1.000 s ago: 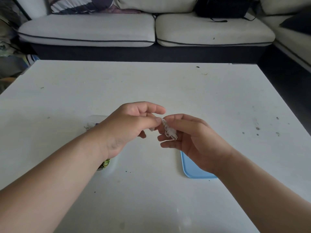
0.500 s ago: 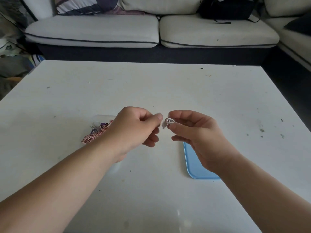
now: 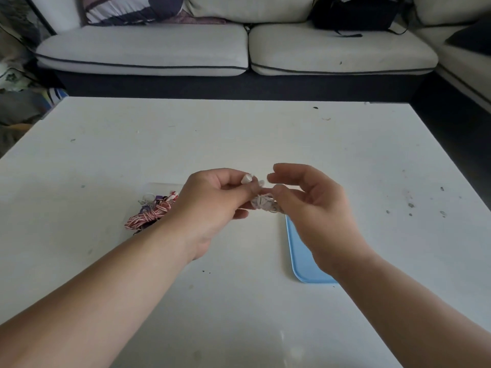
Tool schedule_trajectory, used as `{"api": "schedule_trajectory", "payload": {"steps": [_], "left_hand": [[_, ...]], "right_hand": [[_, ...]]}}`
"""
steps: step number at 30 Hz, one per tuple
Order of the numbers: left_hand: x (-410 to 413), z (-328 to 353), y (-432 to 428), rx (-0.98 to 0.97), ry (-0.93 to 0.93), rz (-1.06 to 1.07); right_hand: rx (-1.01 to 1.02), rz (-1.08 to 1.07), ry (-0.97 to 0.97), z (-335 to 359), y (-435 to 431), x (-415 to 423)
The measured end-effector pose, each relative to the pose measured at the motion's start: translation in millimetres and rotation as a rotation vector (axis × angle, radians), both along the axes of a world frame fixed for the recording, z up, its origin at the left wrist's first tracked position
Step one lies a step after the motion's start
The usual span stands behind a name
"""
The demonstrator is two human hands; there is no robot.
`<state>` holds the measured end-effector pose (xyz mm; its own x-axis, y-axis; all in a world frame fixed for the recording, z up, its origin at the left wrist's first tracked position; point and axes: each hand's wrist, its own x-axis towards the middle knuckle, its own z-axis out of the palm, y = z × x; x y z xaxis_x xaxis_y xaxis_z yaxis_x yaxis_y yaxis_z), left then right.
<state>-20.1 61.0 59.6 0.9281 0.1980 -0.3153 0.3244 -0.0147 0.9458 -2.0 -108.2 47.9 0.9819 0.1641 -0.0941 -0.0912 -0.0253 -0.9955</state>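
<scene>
A small bundle of white cord (image 3: 263,204) hangs between my two hands above the white table (image 3: 239,144). My left hand (image 3: 212,205) pinches it, with a white cord end sticking up by the fingertips. My right hand (image 3: 310,205) holds the other side of the bundle with curled lower fingers, while its index finger and thumb are lifted. A red-and-white striped cord coil (image 3: 148,216) lies on the table left of my left wrist, with purple and clear bits beside it.
A light blue tray (image 3: 300,253) lies on the table under my right wrist, partly hidden. A white sofa (image 3: 148,49) with a patterned cushion and a black bag (image 3: 353,11) stands behind the table. Dark specks dot the table's right side.
The white cord has gone from a small loop between the fingertips to a looser bundle hanging lower. My right index finger and thumb have lifted. The striped coil shows more.
</scene>
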Motion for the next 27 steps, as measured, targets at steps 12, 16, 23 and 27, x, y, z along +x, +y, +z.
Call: {"api": "schedule_trajectory", "payload": {"steps": [12, 16, 23, 27], "left_hand": [[1, 4, 0, 0.046, -0.085, -0.094], [1, 1, -3, 0.139, -0.136, -0.104], [-1, 3, -2, 0.225, -0.198, -0.113], [0, 2, -2, 0.151, -0.215, -0.065]], "right_hand": [[0.402, 0.130, 0.409, 0, -11, 11], [0.416, 0.095, 0.367, 1, -10, 11], [0.368, 0.167, 0.305, 5, -12, 10], [0.320, 0.164, 0.317, 5, -14, 11]]}}
